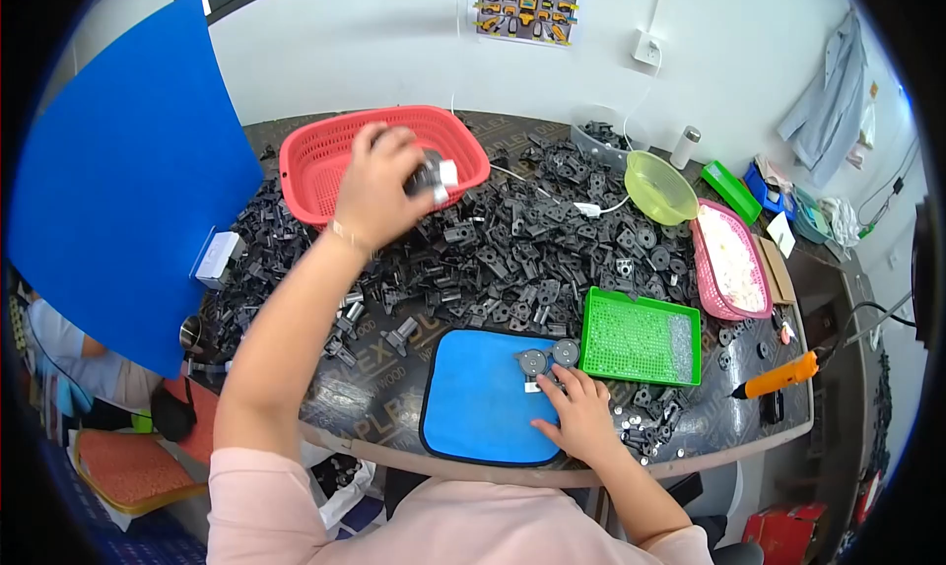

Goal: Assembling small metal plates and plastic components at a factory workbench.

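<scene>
Holding a dark part (424, 178) in our left hand (378, 193), we spread our right hand (583, 413) at the blue mat (475, 407).

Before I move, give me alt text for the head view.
The left hand holds a blurred dark part with a white piece over a red perforated basket; the right hand is spread over a blue mat, fingers at round dark-grey pieces. Black plastic parts cover much of the table beyond, beside a green tray.
</scene>
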